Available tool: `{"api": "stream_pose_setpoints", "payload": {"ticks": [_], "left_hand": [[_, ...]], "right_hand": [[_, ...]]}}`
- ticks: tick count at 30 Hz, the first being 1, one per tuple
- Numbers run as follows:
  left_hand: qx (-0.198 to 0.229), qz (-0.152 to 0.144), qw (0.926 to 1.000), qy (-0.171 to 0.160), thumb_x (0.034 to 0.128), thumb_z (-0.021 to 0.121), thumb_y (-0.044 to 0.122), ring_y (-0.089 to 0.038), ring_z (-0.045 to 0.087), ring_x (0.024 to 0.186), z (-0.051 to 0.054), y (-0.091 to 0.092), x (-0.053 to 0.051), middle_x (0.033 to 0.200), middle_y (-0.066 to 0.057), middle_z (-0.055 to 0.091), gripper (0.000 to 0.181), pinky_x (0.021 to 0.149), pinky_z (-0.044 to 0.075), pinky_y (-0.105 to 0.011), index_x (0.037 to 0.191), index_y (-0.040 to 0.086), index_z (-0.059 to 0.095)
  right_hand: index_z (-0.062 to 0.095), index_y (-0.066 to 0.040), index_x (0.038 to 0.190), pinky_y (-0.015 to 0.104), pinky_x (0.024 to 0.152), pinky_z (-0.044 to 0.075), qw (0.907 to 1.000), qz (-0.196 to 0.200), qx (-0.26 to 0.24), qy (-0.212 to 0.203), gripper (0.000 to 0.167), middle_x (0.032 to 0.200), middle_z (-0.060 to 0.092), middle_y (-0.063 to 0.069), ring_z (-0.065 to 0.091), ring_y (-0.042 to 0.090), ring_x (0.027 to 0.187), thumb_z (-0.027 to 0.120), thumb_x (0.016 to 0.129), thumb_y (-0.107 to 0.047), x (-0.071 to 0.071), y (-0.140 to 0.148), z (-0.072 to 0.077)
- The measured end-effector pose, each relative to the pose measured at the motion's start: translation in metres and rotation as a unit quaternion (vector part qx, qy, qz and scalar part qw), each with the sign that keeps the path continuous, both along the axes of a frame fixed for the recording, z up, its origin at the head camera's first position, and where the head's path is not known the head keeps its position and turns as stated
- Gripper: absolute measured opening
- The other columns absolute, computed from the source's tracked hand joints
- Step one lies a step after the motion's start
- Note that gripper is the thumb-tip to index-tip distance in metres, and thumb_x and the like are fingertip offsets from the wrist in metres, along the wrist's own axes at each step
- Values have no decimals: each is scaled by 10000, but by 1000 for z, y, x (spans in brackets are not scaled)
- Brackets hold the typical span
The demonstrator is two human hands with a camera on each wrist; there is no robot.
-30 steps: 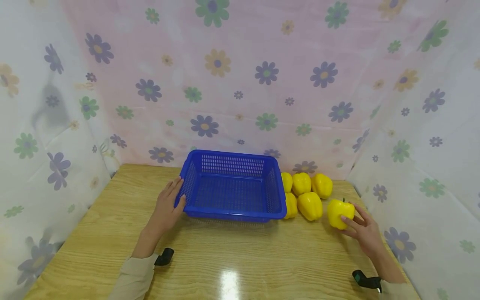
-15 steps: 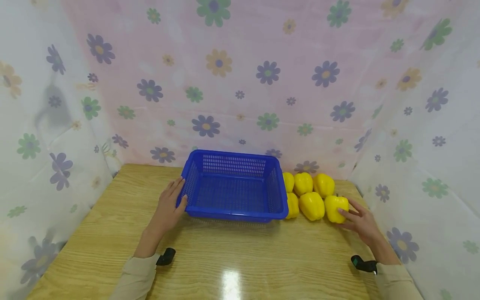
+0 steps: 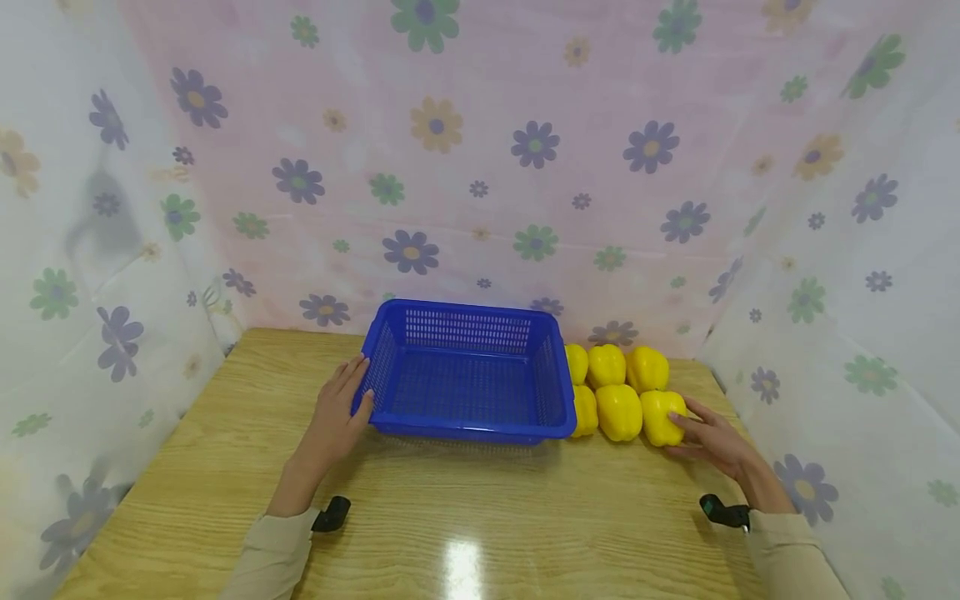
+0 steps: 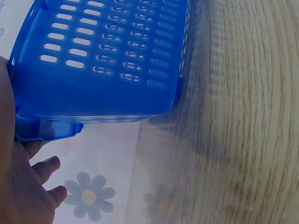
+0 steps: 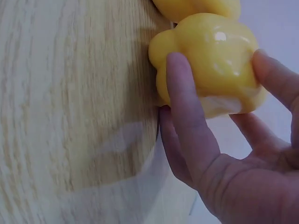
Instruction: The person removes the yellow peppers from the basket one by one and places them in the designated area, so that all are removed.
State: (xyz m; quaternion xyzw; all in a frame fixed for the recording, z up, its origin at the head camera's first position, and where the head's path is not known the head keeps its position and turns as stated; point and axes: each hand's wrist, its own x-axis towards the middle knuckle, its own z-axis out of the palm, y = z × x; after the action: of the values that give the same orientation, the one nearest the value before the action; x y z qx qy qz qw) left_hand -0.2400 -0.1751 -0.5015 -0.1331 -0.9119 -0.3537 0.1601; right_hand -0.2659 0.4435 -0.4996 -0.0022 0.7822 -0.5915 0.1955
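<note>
In the head view, a blue perforated plastic basket [image 3: 472, 431] stands on the table with nothing in it. My left hand [image 3: 337, 417] touches its left rim, fingers fairly straight; the left wrist view has this hand [image 4: 23, 186] beside the basket's end wall [image 4: 103, 93]. At the right, my right hand [image 3: 708, 433] holds a yellow bell pepper [image 3: 662, 418] at the near right of a group of bell peppers. In the right wrist view, thumb and fingers [image 5: 187, 93] lie around that glossy pepper [image 5: 215, 60], which is close to another pepper [image 5: 196, 7].
More yellow bell peppers stand in two rows right of the basket, such as a near one [image 3: 619, 412] and a far one [image 3: 647, 369]. The basket partly hides the leftmost ones. Flowered cloth [image 3: 480, 167] encloses the back and sides of the wooden table [image 3: 480, 517].
My right hand has moved the bell pepper left, up against the neighbouring pepper, which has turned slightly. The left hand and basket look unmoved.
</note>
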Motion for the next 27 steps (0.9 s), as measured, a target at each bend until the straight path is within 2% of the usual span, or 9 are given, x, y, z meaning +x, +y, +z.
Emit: {"api": "stream_pose_setpoints", "payload": {"ticks": [3, 8, 12, 17, 24, 27], "left_hand": [[6, 4, 10000, -27, 1063, 455, 181, -499, 179, 1519, -1, 0, 0, 1639, -233, 291, 565, 1204, 145, -668, 1557, -63, 330], [-30, -10, 10000, -35, 1068, 450, 193, -499, 173, 1521, 0, -1, -1, 1642, -235, 283, 567, 1201, 148, -671, 1561, -57, 326], [-22, -27, 10000, 8, 1065, 450, 192, -499, 179, 1519, -1, -1, -2, 1641, -234, 286, 567, 1199, 152, -672, 1559, -59, 329], [20, -49, 10000, 29, 1064, 457, 181, -498, 179, 1519, -2, -1, -2, 1640, -234, 290, 567, 1202, 152, -669, 1557, -66, 326], [19, -46, 10000, -24, 1063, 457, 178, -509, 173, 1516, -1, -1, -1, 1639, -239, 285, 568, 1200, 148, -671, 1559, -67, 322], [-2, -65, 9999, -84, 1064, 453, 189, -520, 176, 1510, 1, -1, 0, 1641, -242, 279, 574, 1198, 145, -675, 1559, -68, 318]], "right_hand": [[-74, -27, 1622, 440, 949, 575, 9999, 63, 82, -3, 788, 1516, 315, 363, 675, 110, 1072, 440, 1103, -322, -1, -1, 1], [-74, 2, 1614, 427, 944, 579, 9997, 94, 203, 77, 779, 1532, 232, 424, 668, 84, 1060, 417, 1109, -331, 1, -5, 3], [-75, 44, 1601, 420, 936, 583, 9998, 50, 133, 148, 774, 1534, 202, 447, 670, 64, 1050, 403, 1112, -319, 4, -9, 3], [-84, 71, 1591, 438, 925, 585, 9996, 110, 22, 260, 764, 1514, 211, 469, 682, 100, 1063, 389, 1117, -299, 8, -12, 2], [-79, 42, 1602, 427, 889, 600, 9991, -154, 257, 311, 797, 1498, 219, 468, 691, 152, 1019, 440, 1103, -299, 10, -17, -1], [-124, 21, 1597, 419, 875, 606, 9983, -190, 450, 331, 828, 1502, 180, 491, 686, 217, 1047, 454, 1099, -300, 12, -18, 0]]}}
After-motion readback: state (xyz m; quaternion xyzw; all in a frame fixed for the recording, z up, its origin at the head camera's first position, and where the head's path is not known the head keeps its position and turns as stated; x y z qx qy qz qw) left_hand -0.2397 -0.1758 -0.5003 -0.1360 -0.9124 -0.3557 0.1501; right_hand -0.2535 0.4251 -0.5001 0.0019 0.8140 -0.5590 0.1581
